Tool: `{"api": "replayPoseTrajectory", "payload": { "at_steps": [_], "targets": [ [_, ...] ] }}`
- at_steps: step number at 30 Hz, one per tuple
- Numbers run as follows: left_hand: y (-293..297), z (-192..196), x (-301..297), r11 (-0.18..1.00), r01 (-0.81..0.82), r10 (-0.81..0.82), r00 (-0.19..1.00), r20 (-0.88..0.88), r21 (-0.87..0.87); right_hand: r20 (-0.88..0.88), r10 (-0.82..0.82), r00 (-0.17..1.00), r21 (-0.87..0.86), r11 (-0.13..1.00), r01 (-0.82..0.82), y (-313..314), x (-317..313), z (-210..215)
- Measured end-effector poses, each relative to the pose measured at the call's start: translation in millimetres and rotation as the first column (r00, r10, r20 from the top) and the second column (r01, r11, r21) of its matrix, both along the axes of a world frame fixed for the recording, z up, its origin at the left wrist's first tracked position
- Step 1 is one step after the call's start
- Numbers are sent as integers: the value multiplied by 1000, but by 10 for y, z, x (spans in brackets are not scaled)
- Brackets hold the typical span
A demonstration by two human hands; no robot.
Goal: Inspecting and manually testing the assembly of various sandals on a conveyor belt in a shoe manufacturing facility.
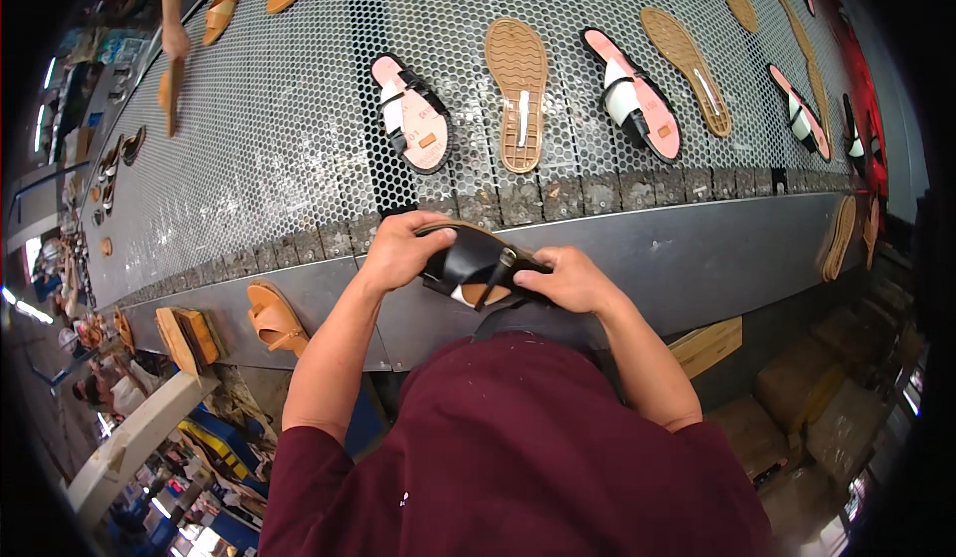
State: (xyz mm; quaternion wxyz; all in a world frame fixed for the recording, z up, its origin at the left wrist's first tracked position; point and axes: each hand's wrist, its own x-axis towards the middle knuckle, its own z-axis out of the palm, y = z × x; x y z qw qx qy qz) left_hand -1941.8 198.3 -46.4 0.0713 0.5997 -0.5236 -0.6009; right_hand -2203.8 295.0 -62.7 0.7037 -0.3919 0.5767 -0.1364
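Close to my body, over the grey metal ledge, I hold a black sandal with a small buckle on its strap. My left hand grips one end, thumb on the black upper. At the buckle end, my right hand closes round the sandal with its thumb on the strap. The sandal is tilted, and part of its light insole shows under the straps. Beyond it on the perforated conveyor lie a pink-soled upper, a tan outsole, another pink-soled upper and another tan outsole.
A tan sandal rests on the ledge at left, beside wooden blocks. More tan soles lie at its right end. At the far left, another person's hand is at a tan sandal. Brown boxes are stacked at right.
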Motion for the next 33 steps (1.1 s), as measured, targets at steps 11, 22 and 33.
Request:
{"api": "replayPoseTrajectory", "payload": {
  "at_steps": [11,22,33],
  "targets": [
    [358,178,-412,549,500,-423,857,293,-670,-8,-269,963,122,956,268,398,-289,-305],
    [467,-92,-1078,438,736,-724,629,284,-516,-379,-168,910,-516,855,-57,584,-486,-140],
    [388,227,-1026,588,553,-608,783,127,-590,122,-149,981,-274,945,177,372,-727,86]
  ]
}}
